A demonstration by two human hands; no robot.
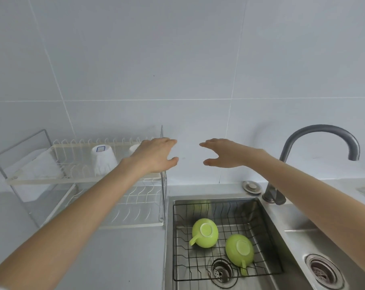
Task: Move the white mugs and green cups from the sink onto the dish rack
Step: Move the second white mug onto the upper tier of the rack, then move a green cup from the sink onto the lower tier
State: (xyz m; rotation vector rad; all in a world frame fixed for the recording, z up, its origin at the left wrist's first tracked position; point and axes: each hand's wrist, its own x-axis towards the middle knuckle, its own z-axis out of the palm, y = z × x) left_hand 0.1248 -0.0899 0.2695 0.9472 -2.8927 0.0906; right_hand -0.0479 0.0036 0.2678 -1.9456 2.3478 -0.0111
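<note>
Green is what remains in the sink: two green cups lie mouth-down on the black wire basket inside the steel basin. One green cup sits toward the basket's left side, its handle pointing to the near left. The other green cup lies just beside it, nearer the basket's front edge, its handle pointing toward the near rim, close to the drain.

On the dish rack, which stands on the counter left of the sink, one white mug rests upside down on the upper tier. A second white shape shows beside it, mostly hidden behind the left hand; I take it to be another mug, though I cannot tell for sure.

Both hands hover high, level with the rack's upper tier and well above the cups. The left hand is at the rack's right end, fingers loosely spread, holding nothing; whether it brushes the rack's upright wire I cannot tell. The right hand hangs in free air above the sink's far left corner, fingers slightly curled and apart, also empty.

The cups lie below and nearer the person than either palm. By my judgement the right hand is the better placed, needing to drop down and draw back toward the basket.
</note>
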